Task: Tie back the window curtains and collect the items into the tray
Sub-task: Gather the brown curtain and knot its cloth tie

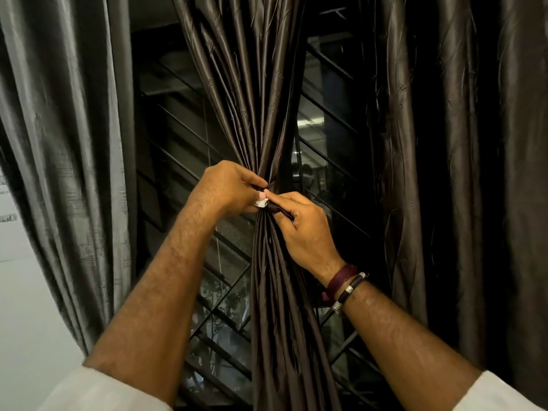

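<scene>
A dark brown satin curtain (pixel 252 93) hangs in the middle of the window, gathered into a tight waist at mid-height. Around that waist runs a dark tie-back band (pixel 274 208) with a small white tag end (pixel 261 203). My left hand (pixel 228 188) grips the gathered curtain from the left and pinches the white end. My right hand (pixel 302 226) comes in from the right, fingers curled round the band, forefinger tip touching the white end. Below the waist the curtain fans out again toward the bottom of the frame.
A grey curtain (pixel 65 143) hangs at the left, another dark curtain (pixel 462 173) at the right. Behind them is dark window glass with a black diagonal metal grille (pixel 184 123). A white wall (pixel 26 307) shows at the lower left. No tray is in view.
</scene>
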